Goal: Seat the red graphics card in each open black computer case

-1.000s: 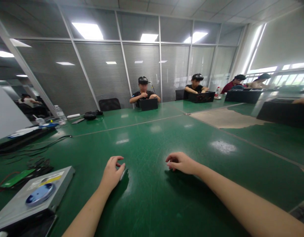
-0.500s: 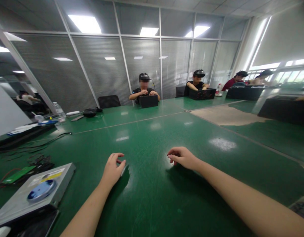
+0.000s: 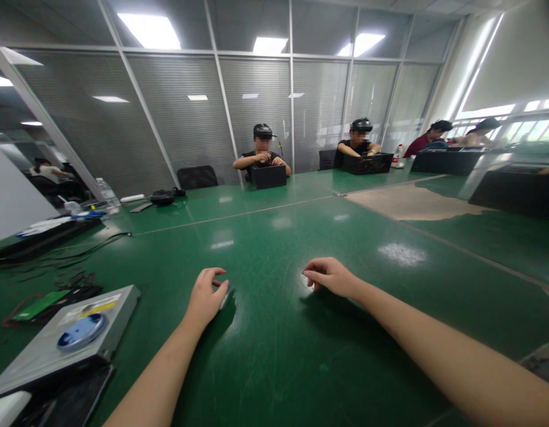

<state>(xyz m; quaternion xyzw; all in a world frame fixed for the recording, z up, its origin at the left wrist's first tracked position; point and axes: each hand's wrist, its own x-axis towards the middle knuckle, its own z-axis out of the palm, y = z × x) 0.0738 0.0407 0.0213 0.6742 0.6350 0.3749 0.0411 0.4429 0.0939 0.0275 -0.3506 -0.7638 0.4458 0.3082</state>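
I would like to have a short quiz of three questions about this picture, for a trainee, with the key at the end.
1. Choose: the round blue object lies on (a) the black chair, (b) the grey metal box, (c) the floor.
2. True or false: the right hand is touching the round blue object.
3. Fill in: the tabletop is mostly ____ in colour.

Key: 1 b; 2 false; 3 green.

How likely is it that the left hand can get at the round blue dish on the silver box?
Probably yes: the left hand appears to hold nothing, and the blue dish sits uncovered on the silver box, with nothing visible blocking the way.
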